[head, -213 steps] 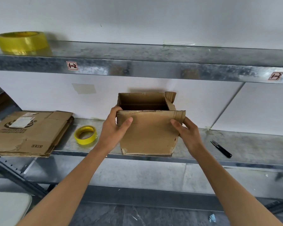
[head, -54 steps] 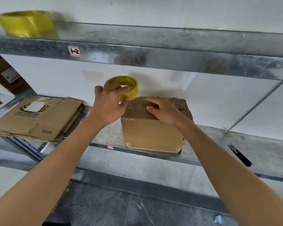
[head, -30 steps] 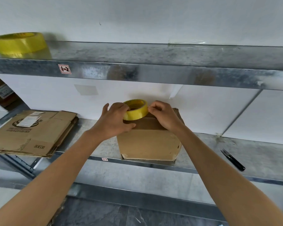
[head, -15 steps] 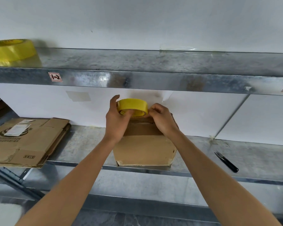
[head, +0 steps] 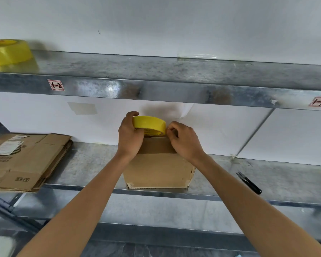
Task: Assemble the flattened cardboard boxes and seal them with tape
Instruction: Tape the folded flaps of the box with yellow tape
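L hand grips tape roll | R hand fingertips pinch roll edge | above box

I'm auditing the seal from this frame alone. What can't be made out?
Head view only:
1. Box top seam: covered by the left hand, right hand and roll.
2. Tape end: behind the right hand's curled fingers; peeled or not, unclear.
3. Big roll: cut by the left edge.
4. Label on flat boxes: print too small.

Both my forearms are bare, slim and smooth, as far as I can see them. My left hand and right hand, just above the cardboard box, are bare as well.
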